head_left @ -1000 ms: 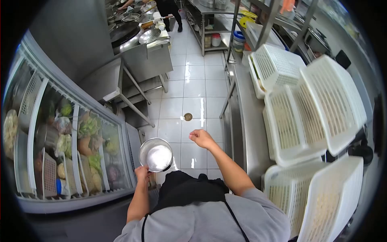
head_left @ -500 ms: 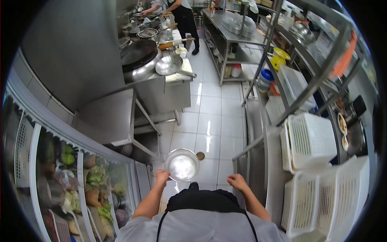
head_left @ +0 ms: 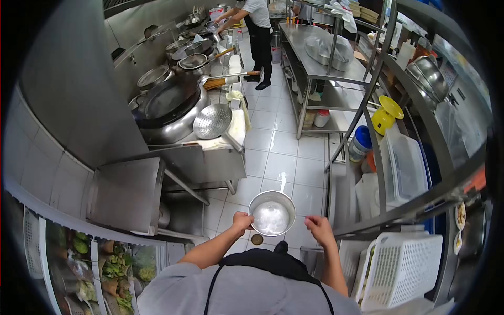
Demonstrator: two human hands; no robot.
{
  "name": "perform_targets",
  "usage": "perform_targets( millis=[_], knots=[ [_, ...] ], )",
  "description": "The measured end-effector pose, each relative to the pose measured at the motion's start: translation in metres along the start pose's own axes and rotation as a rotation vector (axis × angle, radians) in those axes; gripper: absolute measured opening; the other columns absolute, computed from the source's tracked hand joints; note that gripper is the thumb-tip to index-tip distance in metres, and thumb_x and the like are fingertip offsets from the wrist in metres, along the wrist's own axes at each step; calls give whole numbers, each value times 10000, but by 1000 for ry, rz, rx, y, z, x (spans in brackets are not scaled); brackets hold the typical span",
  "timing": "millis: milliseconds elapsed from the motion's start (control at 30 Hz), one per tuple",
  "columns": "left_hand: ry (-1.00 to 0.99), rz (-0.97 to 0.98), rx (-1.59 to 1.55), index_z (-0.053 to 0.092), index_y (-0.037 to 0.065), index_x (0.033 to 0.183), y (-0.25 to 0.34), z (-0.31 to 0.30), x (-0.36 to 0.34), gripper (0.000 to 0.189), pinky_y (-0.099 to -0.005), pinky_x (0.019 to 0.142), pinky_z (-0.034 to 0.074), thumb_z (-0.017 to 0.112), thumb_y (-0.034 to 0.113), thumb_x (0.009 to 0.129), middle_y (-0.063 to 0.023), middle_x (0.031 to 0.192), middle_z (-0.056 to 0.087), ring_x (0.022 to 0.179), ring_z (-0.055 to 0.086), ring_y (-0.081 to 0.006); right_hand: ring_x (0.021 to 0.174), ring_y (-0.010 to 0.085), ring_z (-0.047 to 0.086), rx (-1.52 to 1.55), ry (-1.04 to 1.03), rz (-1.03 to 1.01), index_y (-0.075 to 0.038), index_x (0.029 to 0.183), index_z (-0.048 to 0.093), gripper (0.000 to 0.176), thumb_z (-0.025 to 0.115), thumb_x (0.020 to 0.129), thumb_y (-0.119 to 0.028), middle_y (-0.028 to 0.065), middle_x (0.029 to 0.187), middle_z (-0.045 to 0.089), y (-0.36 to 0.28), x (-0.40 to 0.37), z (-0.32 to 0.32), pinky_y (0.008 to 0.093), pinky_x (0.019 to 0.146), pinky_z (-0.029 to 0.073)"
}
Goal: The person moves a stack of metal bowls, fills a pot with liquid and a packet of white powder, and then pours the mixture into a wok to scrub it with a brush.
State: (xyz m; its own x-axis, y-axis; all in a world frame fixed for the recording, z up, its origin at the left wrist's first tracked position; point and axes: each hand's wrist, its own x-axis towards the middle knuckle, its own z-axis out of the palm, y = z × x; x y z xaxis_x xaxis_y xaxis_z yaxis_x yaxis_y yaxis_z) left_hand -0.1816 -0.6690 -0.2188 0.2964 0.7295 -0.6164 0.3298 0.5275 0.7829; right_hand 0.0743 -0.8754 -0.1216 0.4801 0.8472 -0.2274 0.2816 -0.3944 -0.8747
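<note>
My left hand (head_left: 242, 223) grips the left side of a round metal pot (head_left: 290, 210), held out in front of my apron above the tiled floor. The pot's open top faces up, and its shiny inside shows bright glare. To the right of the pot, apart from it, my right hand (head_left: 318, 229) hangs with its fingers curled in and nothing visible in them.
On the left, a large wok (head_left: 170, 97) and a perforated strainer (head_left: 212, 121) lie by the stoves, past a low steel table (head_left: 126, 191). A glass-doored fridge holds vegetables. Steel shelves with a white basket (head_left: 401, 270) line the right. A person (head_left: 257, 37) works ahead.
I have moved forward along the aisle, so the stoves and shelves are nearer. The pot, still in my left hand, has shifted right in view. My right hand is slightly higher.
</note>
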Motion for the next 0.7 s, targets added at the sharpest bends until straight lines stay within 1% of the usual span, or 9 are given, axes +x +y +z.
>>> perform_targets(
  millis=[33, 100, 167, 267, 367, 433, 467, 567, 700],
  knots=[
    [10, -16, -2, 617, -65, 734, 13, 7, 11, 43, -407, 536, 607, 618, -50, 694, -136, 702, 635, 576, 659, -268, 787, 234, 672, 30, 5, -37, 28, 1055, 673, 359, 640, 884, -286, 160, 859, 703, -23, 30, -9, 356, 735, 516],
    [42, 3, -33, 611, -58, 693, 29, 17, 43, 18, -407, 511, 599, 615, -40, 692, -133, 667, 625, 557, 659, -256, 830, 256, 687, -16, -23, -128, 11, 1069, 679, 369, 638, 877, -302, 188, 887, 703, -39, 97, -25, 353, 757, 520],
    [41, -14, -76, 589, -30, 645, 40, 28, 64, 56, -404, 503, 593, 612, -40, 695, -112, 628, 606, 528, 645, -237, 827, 270, 690, -122, 40, -253, 5, 1072, 680, 363, 641, 873, -296, 196, 880, 703, -65, 149, -39, 359, 749, 520],
    [84, -22, -19, 557, -2, 602, 77, 46, 90, 118, -393, 489, 584, 616, -42, 695, -96, 602, 587, 519, 638, -229, 803, 269, 688, -16, 36, -245, 10, 1053, 682, 352, 643, 871, -288, 188, 867, 704, -84, 214, -48, 366, 735, 521],
    [127, -44, -54, 567, -12, 605, 109, 63, 126, 110, -381, 468, 572, 625, -38, 695, -100, 599, 586, 516, 632, -226, 810, 271, 691, 11, 5, -202, 16, 1054, 682, 359, 654, 861, -286, 187, 876, 708, -77, 262, -54, 363, 745, 524],
    [147, -69, -144, 574, -20, 613, 131, 82, 153, 101, -375, 459, 567, 630, -34, 696, -107, 615, 594, 512, 626, -225, 777, 200, 662, -119, -27, -128, 45, 1086, 665, 351, 661, 877, -238, 145, 879, 710, -64, 274, -60, 325, 712, 513],
    [162, -70, -32, 573, -26, 625, 145, 87, 169, 95, -374, 458, 568, 634, -32, 697, -117, 656, 609, 537, 637, -233, 760, 164, 647, -191, -28, -111, 59, 1102, 656, 348, 665, 885, -214, 124, 881, 711, -62, 289, -70, 306, 696, 508],
    [140, -91, -73, 568, -45, 631, 169, 111, 220, 89, -378, 478, 581, 632, -41, 693, -128, 689, 616, 606, 663, -253, 712, 138, 621, -115, 48, 38, 63, 1090, 659, 329, 664, 882, -192, 85, 825, 696, -9, 304, -78, 292, 650, 496],
    [122, -113, -179, 549, -40, 645, 221, 137, 259, 92, -405, 512, 606, 617, -58, 704, -128, 687, 597, 586, 653, -261, 701, 117, 604, -50, 86, 176, 57, 1060, 670, 297, 660, 881, -180, 66, 782, 673, 27, 327, -103, 267, 630, 486]
  ],
)
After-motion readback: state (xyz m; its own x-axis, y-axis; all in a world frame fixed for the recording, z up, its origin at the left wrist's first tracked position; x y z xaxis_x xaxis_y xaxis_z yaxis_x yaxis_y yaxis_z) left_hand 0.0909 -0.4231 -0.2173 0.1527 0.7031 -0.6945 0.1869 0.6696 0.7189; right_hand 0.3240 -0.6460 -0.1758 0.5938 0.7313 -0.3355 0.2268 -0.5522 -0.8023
